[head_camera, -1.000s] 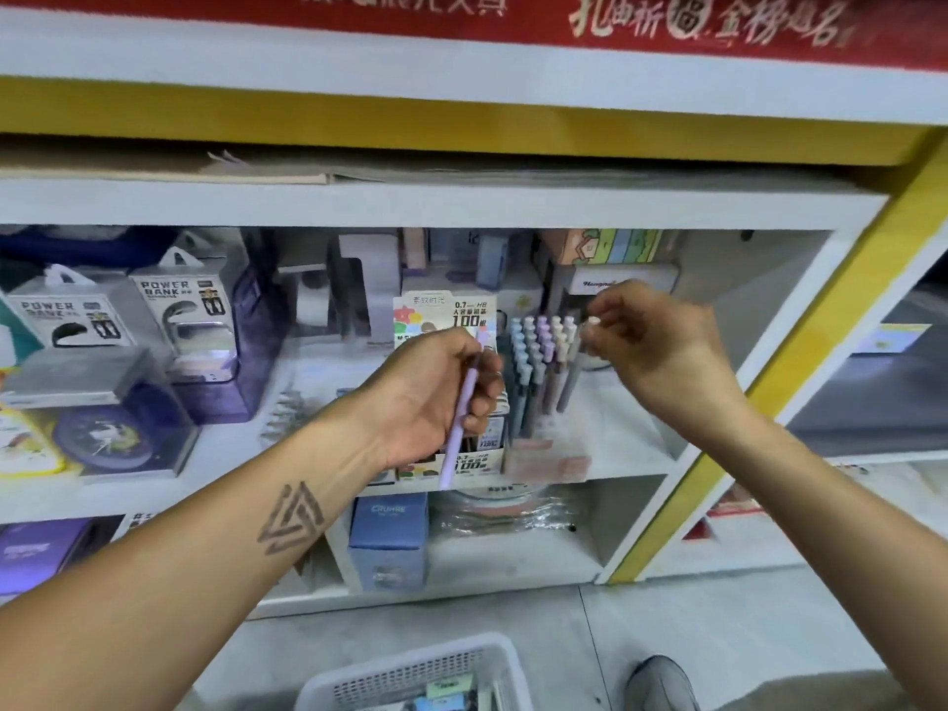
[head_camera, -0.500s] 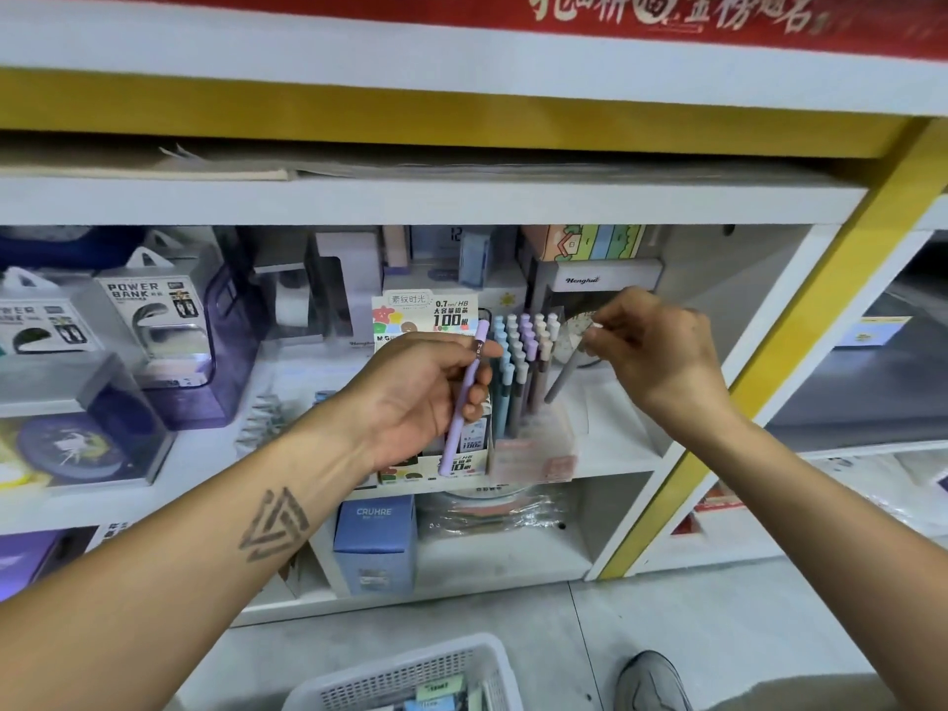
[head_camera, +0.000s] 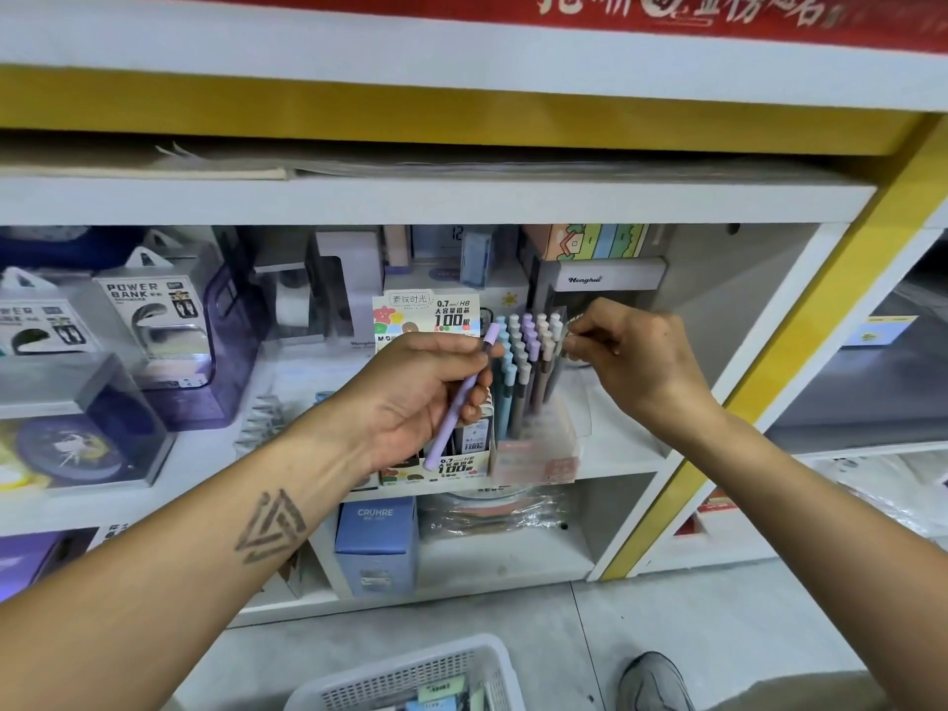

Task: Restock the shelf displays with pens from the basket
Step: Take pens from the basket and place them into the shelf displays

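My left hand is closed around a lilac pen, held slanted just in front of the shelf. A clear pen display stands on the middle shelf, filled with several upright blue, lilac, grey and beige pens. My right hand pinches the top of a grey pen standing at the display's right edge. At the bottom edge, on the floor, sits the white mesh basket with a few packaged items inside.
A pencil-lead carton stands left of the pen display, behind my left hand. Power bank boxes fill the shelf's left. A blue CRUHRE box sits on the lower shelf. A yellow shelf post rises on the right, a shoe below.
My right hand has brought the grey pen from a tilt down to near upright at the display's right edge. My left hand keeps the lilac pen in about the same place.
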